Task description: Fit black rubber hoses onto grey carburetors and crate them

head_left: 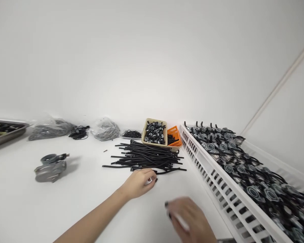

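Observation:
My left hand (140, 184) is at the near edge of a pile of black rubber hoses (152, 156), its fingers loosely curled. A gap shows between thumb and forefinger, and I see nothing held there; whether it touches the nearest hose is unclear. Lower and to the right, my right hand (191, 219) is blurred by motion above the white table (106, 209). Its thumb and fingers are bent but apart, with nothing visible between them. A grey metal carburetor (50, 167) lies alone on the left, away from both hands.
At right stands a long white slatted crate (215, 179) full of carburetors (228, 168). Along the back are a cream bin (143, 135) of small black and metal parts, an orange basket (176, 131), plastic bags (105, 129) and black rings (131, 134). A metal tray (12, 135) sits far left.

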Action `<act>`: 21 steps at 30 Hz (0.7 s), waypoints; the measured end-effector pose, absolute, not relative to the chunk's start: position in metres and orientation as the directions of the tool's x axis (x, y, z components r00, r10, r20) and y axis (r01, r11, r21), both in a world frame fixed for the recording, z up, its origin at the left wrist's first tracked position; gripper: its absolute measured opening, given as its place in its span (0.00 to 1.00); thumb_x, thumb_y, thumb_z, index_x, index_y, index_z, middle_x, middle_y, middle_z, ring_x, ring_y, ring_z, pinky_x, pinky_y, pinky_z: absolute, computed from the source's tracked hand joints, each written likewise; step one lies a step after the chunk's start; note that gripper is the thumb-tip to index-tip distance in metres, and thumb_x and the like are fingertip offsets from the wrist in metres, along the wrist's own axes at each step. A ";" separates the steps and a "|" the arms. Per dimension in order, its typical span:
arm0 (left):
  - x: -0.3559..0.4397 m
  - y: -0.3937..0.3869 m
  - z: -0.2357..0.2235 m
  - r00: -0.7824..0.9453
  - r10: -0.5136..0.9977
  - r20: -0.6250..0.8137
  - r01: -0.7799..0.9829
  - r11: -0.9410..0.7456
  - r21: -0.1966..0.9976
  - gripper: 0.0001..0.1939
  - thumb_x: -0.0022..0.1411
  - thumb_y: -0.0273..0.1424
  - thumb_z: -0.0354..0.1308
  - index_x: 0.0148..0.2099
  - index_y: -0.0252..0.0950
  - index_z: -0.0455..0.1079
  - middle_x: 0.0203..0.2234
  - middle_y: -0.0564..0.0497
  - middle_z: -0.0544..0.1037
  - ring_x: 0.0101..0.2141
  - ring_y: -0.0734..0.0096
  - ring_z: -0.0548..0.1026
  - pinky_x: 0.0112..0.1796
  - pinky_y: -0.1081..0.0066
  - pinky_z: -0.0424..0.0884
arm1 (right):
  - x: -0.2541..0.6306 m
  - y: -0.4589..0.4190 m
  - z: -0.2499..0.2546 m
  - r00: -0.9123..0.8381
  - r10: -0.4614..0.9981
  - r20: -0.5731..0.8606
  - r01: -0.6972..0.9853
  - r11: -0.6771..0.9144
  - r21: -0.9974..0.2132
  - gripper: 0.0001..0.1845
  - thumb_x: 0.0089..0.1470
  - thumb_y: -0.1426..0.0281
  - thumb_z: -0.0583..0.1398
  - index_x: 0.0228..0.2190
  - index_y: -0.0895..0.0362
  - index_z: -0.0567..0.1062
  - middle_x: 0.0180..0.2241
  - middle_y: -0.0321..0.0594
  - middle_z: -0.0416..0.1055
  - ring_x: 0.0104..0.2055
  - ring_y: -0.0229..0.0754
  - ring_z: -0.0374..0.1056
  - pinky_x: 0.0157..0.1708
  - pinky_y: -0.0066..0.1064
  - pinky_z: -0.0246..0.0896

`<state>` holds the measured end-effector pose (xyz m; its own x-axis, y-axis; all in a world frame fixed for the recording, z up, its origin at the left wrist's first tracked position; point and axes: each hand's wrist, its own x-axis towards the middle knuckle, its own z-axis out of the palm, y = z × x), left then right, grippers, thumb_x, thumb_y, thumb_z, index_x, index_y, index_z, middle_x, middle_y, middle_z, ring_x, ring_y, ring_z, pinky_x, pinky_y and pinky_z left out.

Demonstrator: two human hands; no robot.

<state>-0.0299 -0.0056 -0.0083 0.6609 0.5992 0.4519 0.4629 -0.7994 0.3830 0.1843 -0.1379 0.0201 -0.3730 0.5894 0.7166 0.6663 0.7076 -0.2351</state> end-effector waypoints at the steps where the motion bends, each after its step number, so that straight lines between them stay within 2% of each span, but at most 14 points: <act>1: -0.030 -0.006 -0.009 0.664 0.596 0.452 0.467 -0.802 0.372 0.07 0.64 0.28 0.50 0.40 0.39 0.69 0.31 0.53 0.77 0.31 0.72 0.74 0.32 0.74 0.67 | 0.178 -0.117 0.021 -0.323 0.623 0.712 0.680 0.677 -0.283 0.15 0.57 0.76 0.56 0.42 0.50 0.76 0.34 0.40 0.79 0.36 0.42 0.75 0.35 0.32 0.74; 4: -0.031 -0.006 -0.010 0.678 0.578 0.455 0.471 -0.816 0.334 0.06 0.62 0.28 0.51 0.37 0.38 0.69 0.27 0.54 0.77 0.27 0.73 0.73 0.30 0.74 0.64 | 0.165 -0.050 0.031 -0.128 0.680 0.722 0.724 0.562 -0.401 0.11 0.59 0.72 0.54 0.39 0.55 0.76 0.36 0.43 0.78 0.35 0.42 0.74 0.37 0.33 0.71; 5: -0.031 -0.005 -0.010 0.682 0.570 0.459 0.471 -0.822 0.322 0.06 0.62 0.27 0.51 0.36 0.38 0.70 0.27 0.54 0.77 0.27 0.73 0.73 0.29 0.74 0.64 | 0.161 -0.027 0.035 -0.121 0.704 0.700 0.730 0.540 -0.418 0.12 0.60 0.72 0.54 0.40 0.56 0.76 0.36 0.43 0.78 0.35 0.42 0.73 0.37 0.33 0.71; 7: -0.030 -0.005 -0.010 0.687 0.558 0.466 0.468 -0.830 0.304 0.07 0.62 0.27 0.51 0.35 0.38 0.70 0.26 0.54 0.77 0.26 0.73 0.73 0.29 0.75 0.63 | 0.153 0.016 0.040 -0.203 0.736 0.646 0.752 0.540 -0.378 0.14 0.59 0.73 0.53 0.41 0.56 0.76 0.39 0.43 0.77 0.40 0.45 0.72 0.45 0.38 0.68; 9: -0.031 -0.004 -0.010 0.692 0.546 0.473 0.461 -0.838 0.293 0.08 0.62 0.27 0.51 0.35 0.38 0.71 0.25 0.54 0.77 0.26 0.74 0.73 0.28 0.75 0.63 | 0.146 0.053 0.040 -0.300 0.750 0.590 0.795 0.538 -0.279 0.17 0.59 0.73 0.53 0.46 0.55 0.75 0.46 0.44 0.75 0.48 0.49 0.68 0.52 0.43 0.63; 11: -0.031 -0.003 -0.010 0.693 0.534 0.484 0.454 -0.845 0.283 0.08 0.62 0.27 0.50 0.35 0.38 0.70 0.24 0.54 0.76 0.25 0.75 0.72 0.27 0.75 0.62 | 0.143 0.083 0.035 -0.366 0.777 0.512 0.845 0.508 -0.165 0.21 0.59 0.75 0.52 0.52 0.55 0.72 0.52 0.47 0.71 0.50 0.52 0.65 0.52 0.45 0.61; 13: -0.033 -0.003 -0.010 0.692 0.522 0.498 0.449 -0.852 0.269 0.07 0.62 0.26 0.50 0.35 0.38 0.70 0.23 0.55 0.76 0.24 0.75 0.72 0.26 0.75 0.62 | 0.144 0.104 0.029 -0.381 0.799 0.464 0.872 0.478 -0.107 0.24 0.58 0.79 0.51 0.52 0.55 0.73 0.50 0.49 0.71 0.49 0.52 0.65 0.49 0.43 0.61; 17: -0.035 -0.002 -0.013 0.692 0.509 0.511 0.442 -0.859 0.258 0.05 0.59 0.26 0.53 0.35 0.38 0.70 0.22 0.55 0.76 0.23 0.76 0.71 0.25 0.75 0.61 | 0.157 0.122 0.026 -0.391 0.796 0.462 0.866 0.488 -0.110 0.22 0.57 0.80 0.50 0.46 0.55 0.77 0.41 0.48 0.73 0.45 0.49 0.66 0.47 0.39 0.61; 21: -0.033 0.000 -0.014 0.686 0.507 0.521 0.436 -0.861 0.263 0.04 0.60 0.27 0.54 0.35 0.38 0.70 0.23 0.55 0.77 0.23 0.76 0.71 0.25 0.75 0.60 | 0.169 0.124 0.026 -0.459 0.771 0.443 0.820 0.559 -0.123 0.22 0.59 0.79 0.49 0.48 0.52 0.75 0.42 0.44 0.73 0.45 0.46 0.66 0.48 0.38 0.60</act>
<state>-0.0329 0.0002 -0.0145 0.6863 0.5070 0.5214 0.4358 -0.8607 0.2632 0.1695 0.1237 0.0264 -0.4585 0.7706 0.4426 0.8202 0.5587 -0.1232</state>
